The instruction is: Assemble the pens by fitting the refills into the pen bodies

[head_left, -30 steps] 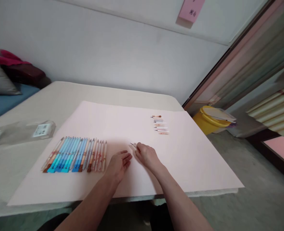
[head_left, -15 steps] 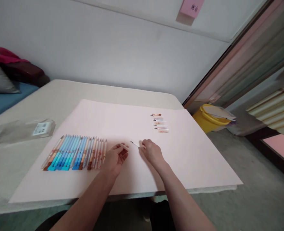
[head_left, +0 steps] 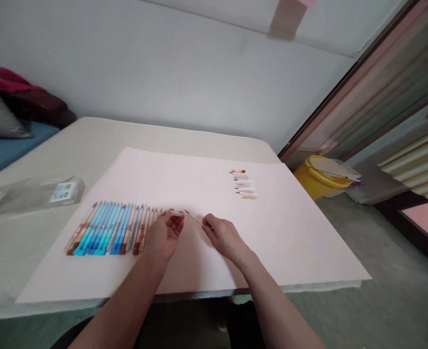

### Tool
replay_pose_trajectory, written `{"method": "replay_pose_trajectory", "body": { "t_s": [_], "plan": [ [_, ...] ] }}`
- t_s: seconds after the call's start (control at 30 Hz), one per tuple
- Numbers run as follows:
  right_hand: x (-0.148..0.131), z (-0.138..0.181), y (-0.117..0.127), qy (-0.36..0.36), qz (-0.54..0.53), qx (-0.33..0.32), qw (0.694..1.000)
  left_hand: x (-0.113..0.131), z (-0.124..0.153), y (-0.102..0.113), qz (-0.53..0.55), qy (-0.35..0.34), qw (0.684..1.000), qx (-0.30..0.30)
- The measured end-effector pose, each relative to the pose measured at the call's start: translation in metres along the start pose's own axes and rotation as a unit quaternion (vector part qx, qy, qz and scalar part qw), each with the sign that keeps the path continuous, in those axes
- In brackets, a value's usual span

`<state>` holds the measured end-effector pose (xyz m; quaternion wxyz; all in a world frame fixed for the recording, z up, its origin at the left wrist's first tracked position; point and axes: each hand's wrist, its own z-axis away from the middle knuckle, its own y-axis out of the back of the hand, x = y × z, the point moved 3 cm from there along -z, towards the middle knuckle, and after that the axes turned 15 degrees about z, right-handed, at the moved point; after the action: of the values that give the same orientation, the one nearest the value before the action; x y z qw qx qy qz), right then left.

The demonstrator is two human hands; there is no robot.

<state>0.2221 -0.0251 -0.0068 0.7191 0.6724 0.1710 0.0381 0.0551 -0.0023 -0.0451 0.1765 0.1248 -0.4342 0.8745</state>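
Observation:
My left hand (head_left: 165,231) is beside the right end of the row of pens, its thumb and fingers pinching a small pale pen tube (head_left: 177,214). The tube points toward my right hand. My right hand (head_left: 221,234) is closed around the rear of a slender white pen refill (head_left: 193,216); its dark tip faces the tube, with a small gap between them. The row of pens (head_left: 115,228) lies side by side on the pale pink sheet (head_left: 185,179), in blue, turquoise, brown and clear. My left hand covers part of its right end.
A short column of slim pen pieces (head_left: 245,184) lies at the back right of the sheet. A clear plastic bag (head_left: 28,196) with a white label is at the left. A yellow bucket (head_left: 313,182) stands on the floor beyond the table's right edge.
Both hands have shifted slightly left, the left one closer to the pens. The refill tip and the pale tube are nearer each other. The view has tilted a little.

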Motion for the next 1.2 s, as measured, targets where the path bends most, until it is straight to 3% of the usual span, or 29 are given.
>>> {"method": "replay_pose_trajectory", "body": {
  "t_s": [0.13, 0.47, 0.73, 1.2],
  "plan": [
    [-0.005, 0.005, 0.003, 0.026, -0.012, -0.005, 1.000, 0.003, -0.001, 0.000, 0.002, -0.017, 1.000, 0.008],
    [0.001, 0.006, 0.003, 0.019, -0.017, 0.033, 0.999, 0.006, 0.011, -0.011, -0.116, -0.103, 0.985, -0.069],
    [0.002, 0.007, 0.000, 0.032, -0.041, 0.081, 0.995, 0.001, 0.009, -0.008, -0.122, -0.089, 0.985, -0.081],
    [-0.004, 0.009, 0.000, 0.033, -0.025, 0.087, 0.995, 0.002, 0.012, -0.011, -0.111, -0.087, 0.986, -0.087]
  ]
}}
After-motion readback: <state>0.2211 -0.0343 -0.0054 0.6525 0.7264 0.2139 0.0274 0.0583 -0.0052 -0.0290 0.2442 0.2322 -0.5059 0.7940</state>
